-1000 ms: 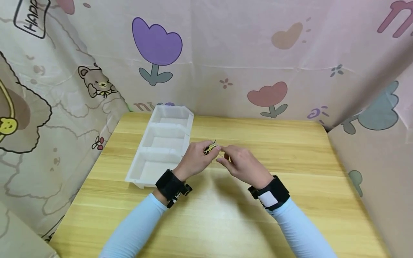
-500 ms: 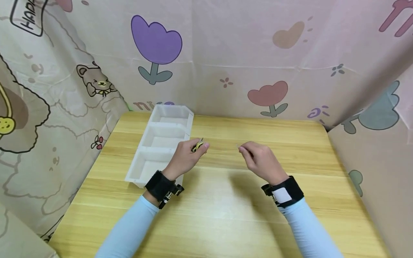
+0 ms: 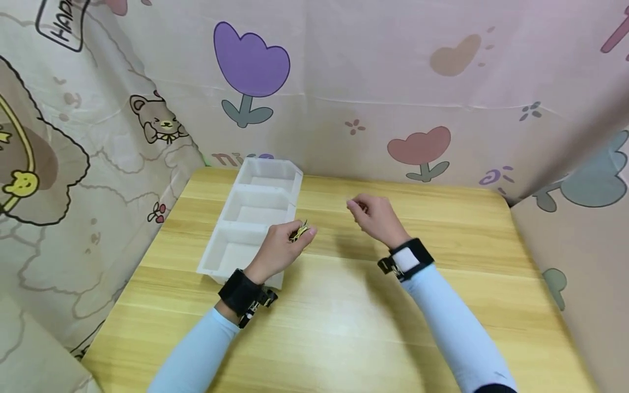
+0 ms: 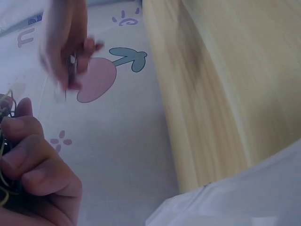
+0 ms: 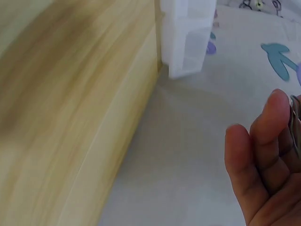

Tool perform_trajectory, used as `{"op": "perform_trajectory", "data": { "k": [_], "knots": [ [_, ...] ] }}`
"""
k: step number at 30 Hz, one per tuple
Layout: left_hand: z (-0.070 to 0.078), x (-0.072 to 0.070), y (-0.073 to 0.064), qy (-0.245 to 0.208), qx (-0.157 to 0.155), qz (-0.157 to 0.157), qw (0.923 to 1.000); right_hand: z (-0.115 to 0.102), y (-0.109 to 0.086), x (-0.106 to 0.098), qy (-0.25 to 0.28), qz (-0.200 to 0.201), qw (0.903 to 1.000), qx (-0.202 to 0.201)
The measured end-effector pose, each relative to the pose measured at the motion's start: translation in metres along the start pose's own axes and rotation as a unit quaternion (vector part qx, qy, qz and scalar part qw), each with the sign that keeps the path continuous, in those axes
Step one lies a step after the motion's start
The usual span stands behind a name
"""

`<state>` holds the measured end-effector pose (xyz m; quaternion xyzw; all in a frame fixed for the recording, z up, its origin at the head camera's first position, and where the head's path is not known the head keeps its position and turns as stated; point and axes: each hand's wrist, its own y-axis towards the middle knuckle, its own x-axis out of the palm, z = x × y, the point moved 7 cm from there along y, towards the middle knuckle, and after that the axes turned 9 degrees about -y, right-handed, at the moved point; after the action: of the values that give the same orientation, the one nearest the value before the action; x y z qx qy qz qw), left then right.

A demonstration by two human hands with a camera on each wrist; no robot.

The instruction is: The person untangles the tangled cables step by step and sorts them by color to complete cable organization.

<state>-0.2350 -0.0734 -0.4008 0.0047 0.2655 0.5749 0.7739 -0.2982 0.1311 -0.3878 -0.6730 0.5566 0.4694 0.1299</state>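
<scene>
Over table (image 3: 329,327), left hand (image 3: 276,249) curled round wires (image 3: 298,233), right hand (image 3: 379,219) round strand (image 5: 293,125); cloth (image 3: 339,71): "nice".

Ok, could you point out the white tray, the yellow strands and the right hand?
White tray (image 3: 255,215), head view: floor of the middle compartment.
Yellow strands (image 3: 298,233), head view: the part showing in the grip.
Right hand (image 3: 377,216), head view: back of the hand.

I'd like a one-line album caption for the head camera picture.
Above a wooden table, the left hand grips tangled yellow strands near a white tray, the right hand farther from it.
</scene>
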Motion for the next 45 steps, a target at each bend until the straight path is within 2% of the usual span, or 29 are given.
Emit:
{"op": "perform_trajectory", "data": {
  "k": [2, 5, 9, 13, 20, 24, 29, 31, 37, 42, 45],
  "knots": [
    [-0.002, 0.002, -0.003, -0.001, -0.005, 0.0, 1.0, -0.001, 0.018, 0.012, 0.018, -0.02, 0.9995, 0.019],
    [-0.004, 0.009, -0.007, -0.012, -0.014, -0.011, 0.9998, -0.003, 0.046, 0.027, 0.031, -0.03, 0.9986, 0.032],
    [-0.008, 0.018, -0.014, -0.015, -0.02, -0.029, 0.9993, -0.005, 0.08, 0.046, 0.01, -0.04, 0.9984, 0.039],
    [-0.011, 0.023, -0.023, -0.019, -0.021, -0.021, 0.9994, -0.006, 0.106, 0.073, -0.018, -0.086, 0.9948, 0.052],
    [-0.013, 0.032, -0.037, -0.031, -0.023, -0.019, 0.9991, -0.004, 0.128, 0.122, -0.076, -0.156, 0.9819, 0.077],
    [-0.013, 0.035, -0.041, -0.029, -0.025, -0.019, 0.9991, -0.008, 0.13, 0.137, -0.07, -0.185, 0.977, 0.081],
    [-0.009, 0.032, -0.037, -0.021, -0.007, -0.023, 0.9995, -0.011, 0.124, 0.13, -0.028, -0.203, 0.9748, 0.089],
    [-0.007, 0.028, -0.035, -0.016, -0.001, -0.022, 0.9996, -0.016, 0.123, 0.122, -0.006, -0.196, 0.978, 0.071],
    [-0.005, 0.013, -0.026, -0.004, 0.002, -0.021, 0.9998, -0.044, 0.121, 0.09, 0.006, -0.161, 0.9863, -0.036],
    [-0.001, 0.002, -0.02, -0.002, 0.008, -0.017, 0.9998, -0.074, 0.11, 0.064, 0.005, -0.13, 0.985, -0.114],
    [0.002, -0.002, -0.017, 0.002, 0.013, -0.012, 0.9998, -0.088, 0.097, 0.051, 0.005, -0.119, 0.9809, -0.154]
  ]
}}
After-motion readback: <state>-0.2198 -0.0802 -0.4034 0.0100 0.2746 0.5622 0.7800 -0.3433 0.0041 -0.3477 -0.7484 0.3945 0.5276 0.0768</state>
